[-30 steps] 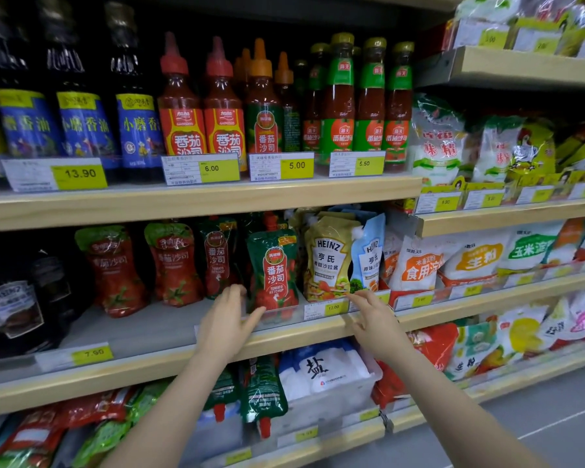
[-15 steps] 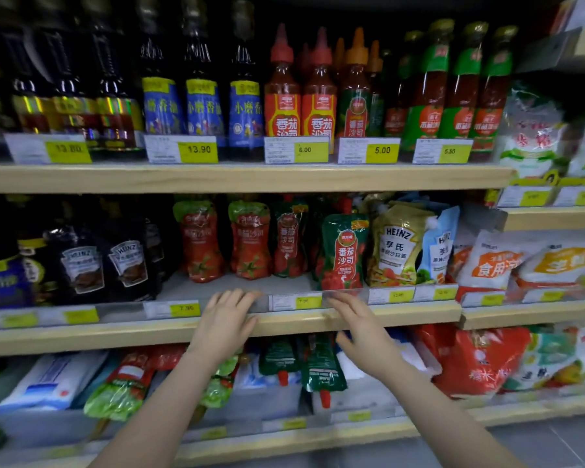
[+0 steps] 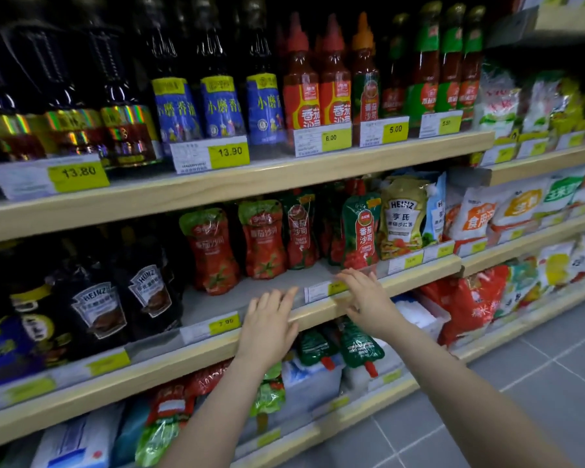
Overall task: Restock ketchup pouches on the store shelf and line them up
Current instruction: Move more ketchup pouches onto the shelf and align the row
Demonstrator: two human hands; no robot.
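Middle store shelf [image 3: 318, 312]: ketchup pouches [image 3: 264, 241] stand back from its front edge. Left hand [image 3: 267, 327] and right hand [image 3: 365, 298] — both flat, empty. Pouches likely soft, slippery — grip the sides.

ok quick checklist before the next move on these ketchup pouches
1. Hands free to grab: ok. The left hand and right hand both lie open with straight fingers and hold nothing.
2. Room on the middle shelf: ok. Bare shelf shows in front of the pouches.
3. Pouches lined up: not ok. The green-topped ketchup pouch stands near the front edge; the two red ketchup pouches sit further back.
4. Stock within reach: ok. Spare pouches hang cap down on the shelf below the hands.
5. Rows behind the front pouches: cannot tell, too dark.
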